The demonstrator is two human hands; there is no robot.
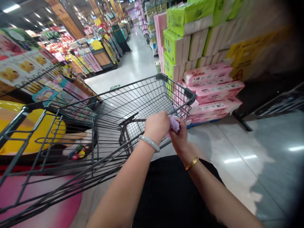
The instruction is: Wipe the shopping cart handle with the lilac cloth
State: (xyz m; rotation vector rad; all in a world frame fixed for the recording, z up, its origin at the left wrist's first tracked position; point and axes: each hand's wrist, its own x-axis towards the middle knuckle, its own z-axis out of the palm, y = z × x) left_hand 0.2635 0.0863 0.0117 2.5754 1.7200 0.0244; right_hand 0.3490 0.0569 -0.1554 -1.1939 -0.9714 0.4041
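Fingers (166,117) of the left hand (156,126) and right hand (180,136) are curled shut. The wire trolley (190,93) stretches ahead and left of them. Stacked pink packs (213,90) lie beyond, to the right. The purple cloth (174,124) is smallest of all, bunched between both hands and clamped there, just over the trolley's near rim.

Pink packs (213,90) are stacked on the right, with green packs (177,44) piled above them. Shelves (80,57) are ranged along the left of the glossy floor (137,63), where a person (116,28) is seen far off.
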